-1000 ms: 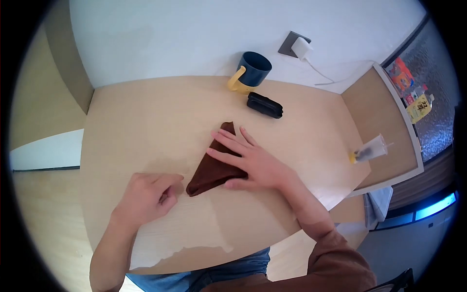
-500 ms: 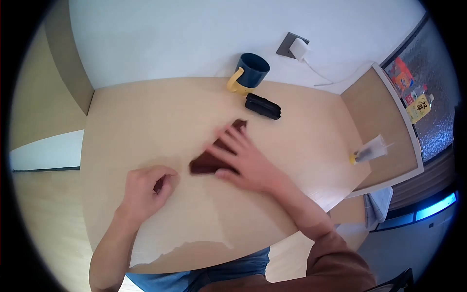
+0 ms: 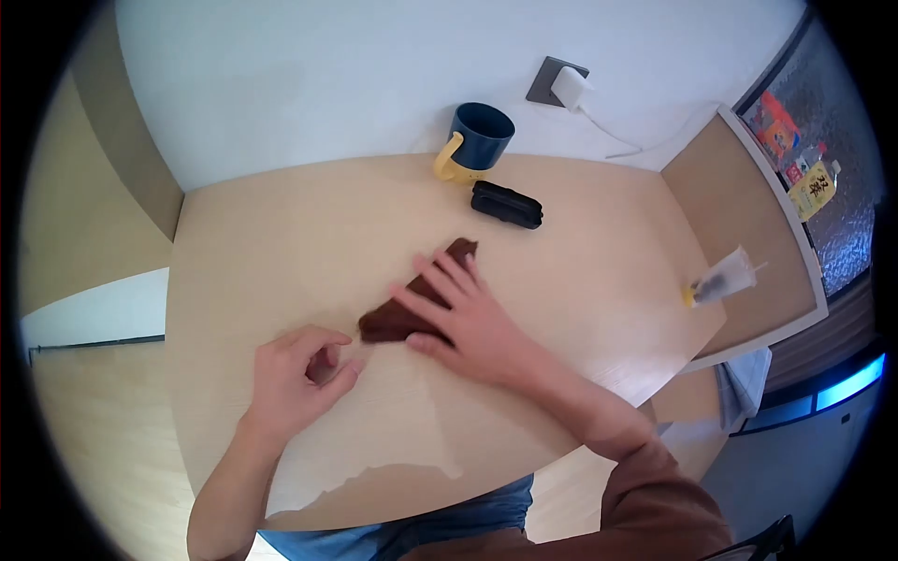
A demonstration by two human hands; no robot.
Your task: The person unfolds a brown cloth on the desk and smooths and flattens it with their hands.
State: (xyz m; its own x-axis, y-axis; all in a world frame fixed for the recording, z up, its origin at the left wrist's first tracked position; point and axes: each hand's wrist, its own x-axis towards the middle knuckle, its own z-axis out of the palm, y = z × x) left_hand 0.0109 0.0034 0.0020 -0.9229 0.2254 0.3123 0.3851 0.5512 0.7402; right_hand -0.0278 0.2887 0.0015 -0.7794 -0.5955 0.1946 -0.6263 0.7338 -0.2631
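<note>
A dark brown folded cloth [image 3: 391, 321], roughly triangular, lies on the light wood table. My right hand [image 3: 468, 323] rests across it with fingers spread, the thumb by its near edge, covering part of the cloth. Just left of the cloth's left corner is my left hand [image 3: 297, 374]; its fingers are curled, with a gap between thumb and forefinger and nothing visible in them. Whether its fingertips touch that corner I cannot tell.
Toward the wall stand a dark blue and yellow mug [image 3: 482, 131] and a black case [image 3: 506, 205]. A clear plastic cup with a straw [image 3: 728, 278] is on the right by the side panel. A white charger [image 3: 570, 87] is plugged into the wall.
My left hand has moved right, nearer the cloth's left corner, and its thumb and forefinger have parted. My right hand stays on the cloth. The view has shifted slightly.
</note>
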